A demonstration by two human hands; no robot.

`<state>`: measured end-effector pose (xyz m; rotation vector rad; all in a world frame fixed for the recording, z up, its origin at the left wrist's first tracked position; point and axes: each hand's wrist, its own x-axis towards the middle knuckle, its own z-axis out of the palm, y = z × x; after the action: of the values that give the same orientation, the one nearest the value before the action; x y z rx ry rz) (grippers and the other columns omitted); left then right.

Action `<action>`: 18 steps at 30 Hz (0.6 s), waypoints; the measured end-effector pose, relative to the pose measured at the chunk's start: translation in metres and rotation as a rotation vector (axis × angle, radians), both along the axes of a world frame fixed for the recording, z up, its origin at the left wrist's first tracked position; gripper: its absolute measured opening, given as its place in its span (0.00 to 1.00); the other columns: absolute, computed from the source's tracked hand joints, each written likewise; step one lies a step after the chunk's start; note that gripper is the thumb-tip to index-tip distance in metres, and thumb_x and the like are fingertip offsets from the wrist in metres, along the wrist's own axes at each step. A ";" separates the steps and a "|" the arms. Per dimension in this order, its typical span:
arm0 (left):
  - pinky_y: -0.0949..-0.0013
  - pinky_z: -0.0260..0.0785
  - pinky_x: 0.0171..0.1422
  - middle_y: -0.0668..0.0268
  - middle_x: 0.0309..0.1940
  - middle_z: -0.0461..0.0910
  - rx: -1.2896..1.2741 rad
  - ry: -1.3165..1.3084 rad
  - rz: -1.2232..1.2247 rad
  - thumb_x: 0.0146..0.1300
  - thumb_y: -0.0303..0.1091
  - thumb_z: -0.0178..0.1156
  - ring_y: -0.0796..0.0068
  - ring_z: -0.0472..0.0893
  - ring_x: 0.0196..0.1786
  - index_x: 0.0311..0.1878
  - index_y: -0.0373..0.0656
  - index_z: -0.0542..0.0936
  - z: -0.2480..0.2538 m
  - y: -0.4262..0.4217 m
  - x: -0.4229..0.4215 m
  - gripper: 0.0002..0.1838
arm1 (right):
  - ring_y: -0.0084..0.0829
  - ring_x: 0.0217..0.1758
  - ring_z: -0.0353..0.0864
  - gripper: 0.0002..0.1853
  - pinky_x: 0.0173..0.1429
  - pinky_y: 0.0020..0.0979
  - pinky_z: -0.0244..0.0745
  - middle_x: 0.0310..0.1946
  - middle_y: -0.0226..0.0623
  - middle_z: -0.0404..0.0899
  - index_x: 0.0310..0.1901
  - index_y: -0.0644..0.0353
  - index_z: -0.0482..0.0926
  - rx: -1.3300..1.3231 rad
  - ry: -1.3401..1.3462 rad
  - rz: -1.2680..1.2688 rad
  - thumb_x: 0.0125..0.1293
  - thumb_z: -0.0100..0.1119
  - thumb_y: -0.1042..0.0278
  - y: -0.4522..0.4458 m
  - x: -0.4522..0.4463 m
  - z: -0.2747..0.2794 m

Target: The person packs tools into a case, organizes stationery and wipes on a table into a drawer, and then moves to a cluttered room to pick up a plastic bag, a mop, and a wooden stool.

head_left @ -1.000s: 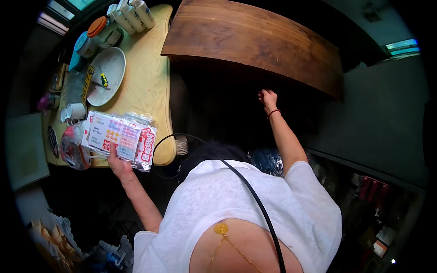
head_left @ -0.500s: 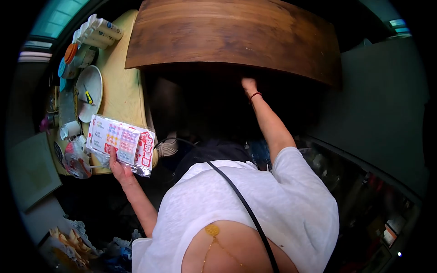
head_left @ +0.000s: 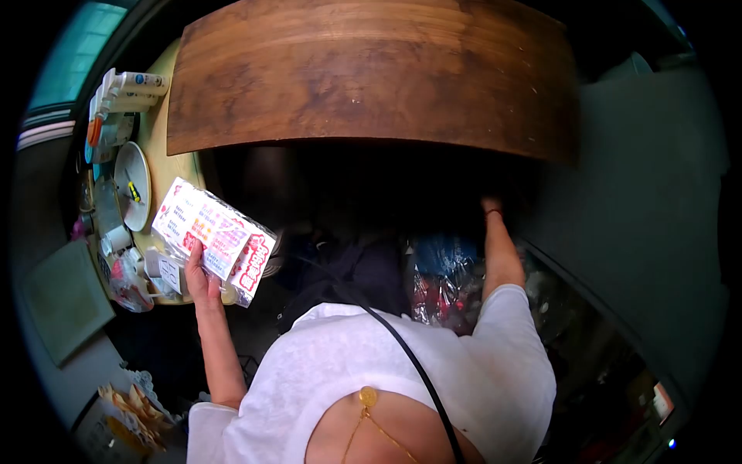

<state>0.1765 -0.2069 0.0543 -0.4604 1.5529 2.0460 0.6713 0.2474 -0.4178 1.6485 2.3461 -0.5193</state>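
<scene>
My left hand [head_left: 202, 280] grips a clear plastic packet of printed sheets [head_left: 215, 230], its thumb lying across the front. Small colourful "Happy Birthday" lettering, hearts and large red characters cover the white face, which is tilted towards me. Under the front edge of the brown wooden tabletop [head_left: 371, 77] my right hand [head_left: 491, 205] reaches into deep shadow. Only its wrist side shows, with a dark red bracelet [head_left: 494, 212]; the fingers, and anything they touch, are hidden.
On the pale table [head_left: 164, 166] at left stand white bottles [head_left: 139, 85], a round white tray [head_left: 124, 158] holding a yellow-and-black tool [head_left: 134, 191], and a white cup [head_left: 116, 240]. Plastic bags [head_left: 444, 298] lie low near my legs. A black cable [head_left: 402, 332] crosses my shirt.
My right hand has moved rightward and nearer to me, still under the tabletop edge. The packet in my left hand has turned clockwise a little. The view has shifted.
</scene>
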 end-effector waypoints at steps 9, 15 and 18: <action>0.65 0.72 0.52 0.57 0.46 0.75 -0.211 0.020 -0.050 0.59 0.27 0.55 0.66 0.78 0.46 0.53 0.32 0.67 -0.035 0.057 0.022 0.19 | 0.41 0.59 0.67 0.23 0.62 0.36 0.62 0.56 0.45 0.68 0.58 0.58 0.67 -0.205 -0.252 -0.335 0.63 0.45 0.57 0.071 0.023 0.016; 0.64 0.72 0.53 0.57 0.45 0.76 -0.191 0.009 -0.064 0.58 0.27 0.57 0.66 0.78 0.46 0.53 0.32 0.68 -0.041 0.081 0.018 0.20 | 0.41 0.59 0.67 0.23 0.62 0.36 0.62 0.56 0.44 0.68 0.58 0.58 0.67 -0.208 -0.151 -0.470 0.63 0.45 0.57 0.038 -0.018 -0.002; 0.63 0.71 0.53 0.56 0.46 0.75 -0.167 -0.009 -0.038 0.58 0.27 0.57 0.64 0.78 0.47 0.54 0.32 0.67 -0.038 0.090 0.020 0.21 | 0.40 0.59 0.67 0.23 0.62 0.36 0.62 0.56 0.44 0.68 0.58 0.58 0.67 -0.250 0.036 -0.578 0.64 0.45 0.57 0.014 -0.063 -0.004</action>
<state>0.1966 -0.1171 0.0166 -0.4980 1.7217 1.8918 0.6088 0.2613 -0.4213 2.1848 1.7051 -0.9063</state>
